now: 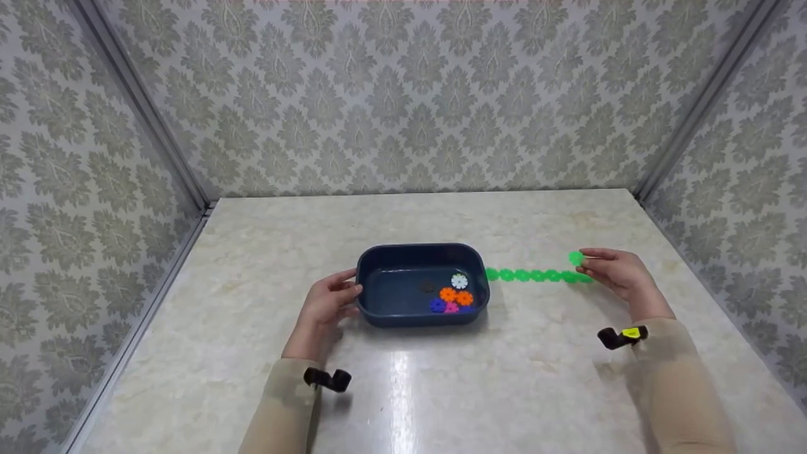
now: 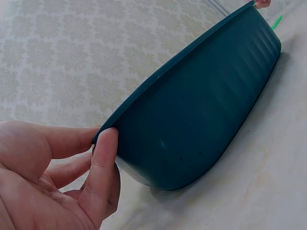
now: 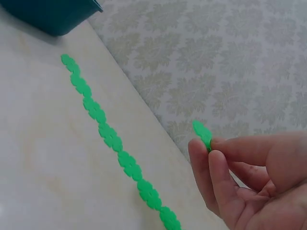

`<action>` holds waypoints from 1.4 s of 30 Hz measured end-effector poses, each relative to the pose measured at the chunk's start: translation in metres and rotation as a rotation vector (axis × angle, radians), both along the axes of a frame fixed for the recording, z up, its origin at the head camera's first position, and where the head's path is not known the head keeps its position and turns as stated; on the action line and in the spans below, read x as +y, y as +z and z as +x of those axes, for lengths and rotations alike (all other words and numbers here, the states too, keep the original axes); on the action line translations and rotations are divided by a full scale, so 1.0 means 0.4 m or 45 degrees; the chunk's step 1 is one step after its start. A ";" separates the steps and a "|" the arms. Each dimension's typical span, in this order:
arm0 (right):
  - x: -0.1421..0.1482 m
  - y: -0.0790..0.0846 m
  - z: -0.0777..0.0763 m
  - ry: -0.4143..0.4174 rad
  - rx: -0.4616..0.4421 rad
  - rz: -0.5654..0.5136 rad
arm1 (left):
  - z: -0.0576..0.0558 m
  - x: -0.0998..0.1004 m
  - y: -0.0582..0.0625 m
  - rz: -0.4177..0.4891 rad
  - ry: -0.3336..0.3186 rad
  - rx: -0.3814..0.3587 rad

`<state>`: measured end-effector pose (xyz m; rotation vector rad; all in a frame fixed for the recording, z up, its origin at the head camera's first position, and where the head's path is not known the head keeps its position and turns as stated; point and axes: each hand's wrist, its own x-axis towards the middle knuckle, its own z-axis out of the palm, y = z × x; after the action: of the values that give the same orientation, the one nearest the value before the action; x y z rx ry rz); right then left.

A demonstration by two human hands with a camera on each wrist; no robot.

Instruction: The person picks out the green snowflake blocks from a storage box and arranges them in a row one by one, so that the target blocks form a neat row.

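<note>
My left hand (image 1: 325,301) grips the left end of a dark blue plastic basin (image 1: 403,320), fingers and thumb at its rim. Inside the basin, toward its right end, lie several flower-shaped plastic discs: white (image 1: 459,281), orange (image 1: 464,298), blue (image 1: 437,305), pink and a dark one (image 1: 428,286). A row of green flower discs (image 1: 537,275) lies on the table, running right from the basin. Over the right end of that row, my right hand (image 1: 621,275) pinches a green flower disc (image 3: 202,131) between thumb and fingers, apart from the row in the right wrist view.
The pale marbled table (image 1: 284,233) carries the basin and the green row. Patterned wall panels (image 1: 403,94) rise behind it and on both sides. Dark wrist cameras (image 1: 328,379) sit on both sleeves.
</note>
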<state>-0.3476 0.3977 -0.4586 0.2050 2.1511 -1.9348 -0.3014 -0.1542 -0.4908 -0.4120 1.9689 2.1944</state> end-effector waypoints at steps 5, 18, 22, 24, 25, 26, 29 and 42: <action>0.045 -0.009 0.010 -0.064 -0.045 -0.096 | 0.002 0.001 -0.002 0.012 -0.013 0.024; 0.147 -0.016 0.021 -0.356 -0.159 -0.255 | -0.004 -0.002 -0.004 0.027 0.010 0.020; 0.166 -0.022 0.020 -0.478 -0.204 -0.234 | -0.004 -0.002 -0.004 0.033 0.017 0.005; 0.172 -0.025 0.021 -0.520 -0.204 -0.213 | -0.003 -0.002 -0.005 0.033 0.016 0.005; 0.174 -0.027 0.021 -0.541 -0.201 -0.197 | -0.003 -0.002 -0.005 0.033 0.016 0.005; 0.176 -0.029 0.021 -0.562 -0.201 -0.184 | -0.003 -0.002 -0.004 0.033 0.013 0.005; 0.179 -0.035 0.019 -0.628 -0.205 -0.155 | -0.003 -0.001 -0.004 0.025 0.003 0.004; 0.185 -0.056 0.007 -0.749 -0.259 -0.063 | 0.000 -0.001 -0.004 -0.014 -0.013 0.012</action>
<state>-0.3448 0.4716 -0.4810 1.0787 2.0512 -2.1262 -0.3015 -0.1548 -0.4925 -0.3929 1.9843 2.1844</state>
